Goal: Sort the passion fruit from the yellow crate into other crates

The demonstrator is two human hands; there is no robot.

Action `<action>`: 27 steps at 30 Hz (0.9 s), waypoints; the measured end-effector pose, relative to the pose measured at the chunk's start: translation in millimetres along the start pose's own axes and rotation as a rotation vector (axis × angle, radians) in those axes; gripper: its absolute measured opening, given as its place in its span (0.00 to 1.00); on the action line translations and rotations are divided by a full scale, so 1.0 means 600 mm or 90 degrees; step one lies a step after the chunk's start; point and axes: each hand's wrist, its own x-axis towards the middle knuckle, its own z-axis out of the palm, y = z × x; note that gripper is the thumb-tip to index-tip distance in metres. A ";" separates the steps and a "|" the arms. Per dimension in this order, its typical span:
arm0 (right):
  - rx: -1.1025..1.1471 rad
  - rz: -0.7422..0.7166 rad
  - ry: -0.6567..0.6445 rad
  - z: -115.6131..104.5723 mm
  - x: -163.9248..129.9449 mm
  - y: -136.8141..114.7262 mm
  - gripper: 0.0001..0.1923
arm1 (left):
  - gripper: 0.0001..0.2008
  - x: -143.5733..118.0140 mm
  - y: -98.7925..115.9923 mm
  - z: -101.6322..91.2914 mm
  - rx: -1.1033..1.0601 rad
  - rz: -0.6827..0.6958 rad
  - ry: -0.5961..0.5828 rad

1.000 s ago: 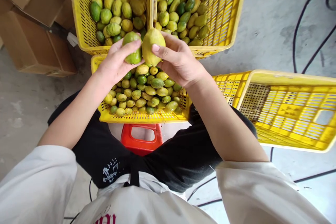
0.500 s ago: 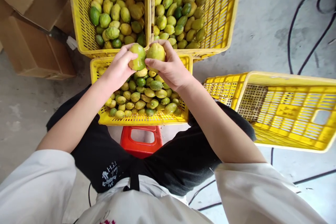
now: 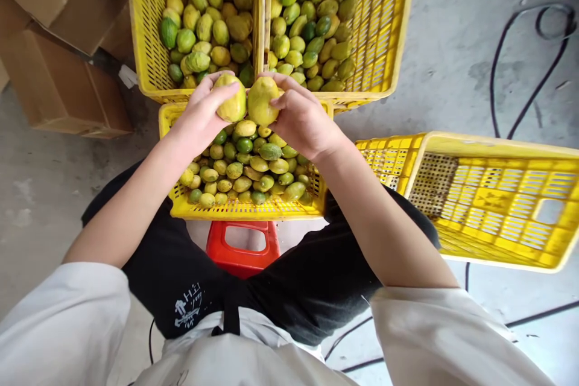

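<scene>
My left hand [image 3: 202, 113] is closed around a yellow-green lemon [image 3: 231, 100], thumb across its upper side. Beside it, my right hand [image 3: 304, 116] grips a second large lemon [image 3: 262, 101], its thumb lying on the fruit's right side. The two lemons are held almost side by side, with a narrow gap between them. Below them is a yellow plastic crate [image 3: 246, 212] between my knees, with many yellow and green lemons [image 3: 253, 164] inside. My hands and forearms hide parts of its far edge and sides.
Two larger yellow crates, one left [image 3: 141, 30] and one right [image 3: 392, 30], hold more lemons beyond my hands. A tilted yellow crate [image 3: 491, 199] lies at my right. A red stool [image 3: 242, 264] shows below. Cardboard boxes [image 3: 63, 84] are at left, a black cable [image 3: 495, 72] at right.
Both lemons have been turned in my hands and show yellower sides now. My right thumb has shifted from the left side of its lemon to the right. The view has tilted slightly.
</scene>
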 end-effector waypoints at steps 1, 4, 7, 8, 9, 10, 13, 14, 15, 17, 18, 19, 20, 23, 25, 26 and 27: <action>-0.002 -0.005 0.003 0.001 -0.003 -0.003 0.14 | 0.10 0.000 0.004 0.000 -0.009 -0.008 -0.004; -0.009 -0.006 0.012 -0.002 -0.009 -0.003 0.14 | 0.13 -0.002 0.004 -0.002 -0.015 -0.043 -0.012; -0.007 0.013 0.013 -0.004 -0.011 0.005 0.19 | 0.12 -0.005 -0.012 -0.003 0.007 -0.072 -0.021; -0.012 0.019 0.015 -0.004 -0.011 0.009 0.19 | 0.14 -0.006 -0.019 -0.004 0.013 -0.087 -0.021; -0.019 0.022 0.019 -0.003 -0.011 0.013 0.18 | 0.15 -0.006 -0.026 -0.004 0.017 -0.102 -0.020; -0.025 0.023 0.026 -0.002 -0.010 0.016 0.17 | 0.16 -0.004 -0.032 -0.005 0.021 -0.111 -0.020; -0.018 0.032 0.065 0.004 -0.008 0.023 0.17 | 0.14 0.002 -0.045 -0.007 0.047 -0.099 -0.022; -0.010 0.037 0.084 0.005 -0.007 0.025 0.18 | 0.15 0.004 -0.047 -0.007 0.054 -0.092 -0.016; -0.004 0.042 0.100 0.006 -0.006 0.026 0.19 | 0.16 0.006 -0.048 -0.007 0.057 -0.088 -0.007; -0.003 0.045 0.117 0.004 -0.003 0.027 0.22 | 0.14 0.006 -0.044 -0.003 0.049 -0.089 0.010; -0.009 0.041 0.121 0.003 -0.002 0.027 0.22 | 0.10 0.004 -0.040 -0.001 0.039 -0.093 0.008; -0.019 0.036 0.121 0.000 0.000 0.027 0.23 | 0.03 0.001 -0.035 0.002 0.029 -0.097 -0.003; -0.027 0.030 0.121 -0.002 0.001 0.026 0.22 | 0.04 -0.002 -0.029 0.004 0.019 -0.100 -0.017; -0.016 0.023 0.119 -0.005 0.007 0.018 0.16 | 0.11 -0.006 -0.013 0.005 -0.002 -0.106 -0.041; 0.015 0.029 0.108 -0.004 0.008 0.008 0.10 | 0.10 -0.005 -0.008 0.000 -0.011 -0.103 -0.026; 0.028 0.034 0.099 -0.002 0.008 0.003 0.08 | 0.11 -0.004 -0.007 -0.003 -0.016 -0.100 -0.019; 0.036 0.039 0.089 -0.001 0.007 -0.001 0.07 | 0.13 -0.002 -0.007 -0.006 -0.020 -0.096 -0.015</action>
